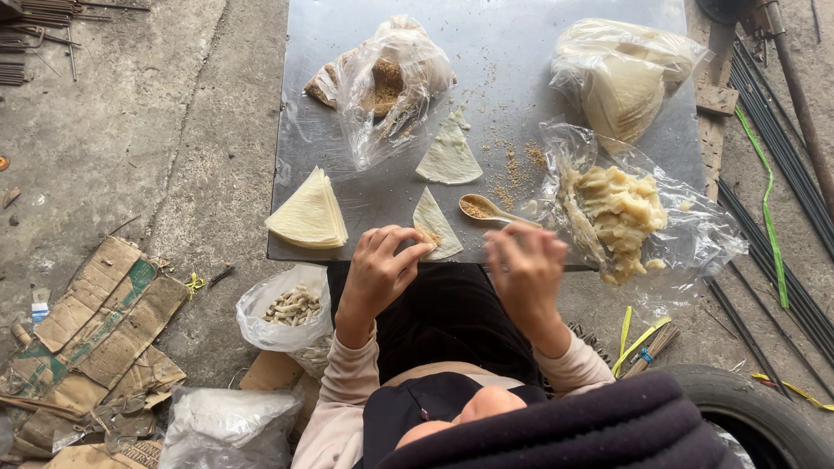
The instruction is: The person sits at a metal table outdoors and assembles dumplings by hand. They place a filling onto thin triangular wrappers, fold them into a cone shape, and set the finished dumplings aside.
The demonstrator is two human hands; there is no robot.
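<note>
My left hand [382, 265] pinches the near corner of a triangular pastry wrapper [434, 221] lying on the metal sheet [495, 52], with a bit of brown filling on it. My right hand [526, 269] is blurred, fingers curled together just right of the wrapper, near a wooden spoon [485, 209] holding crumbly filling. Whether the right hand holds anything I cannot tell. A second single wrapper [449, 156] lies further out.
A stack of triangular wrappers [308, 213] sits left. Plastic bags hold brown filling [387, 82], more wrappers [621, 78] and pale dough pieces [612, 213]. A bag of rolled pieces [291, 308] rests beside my knee. Cardboard [87, 339], a tyre [756, 412], metal rods [782, 156] surround.
</note>
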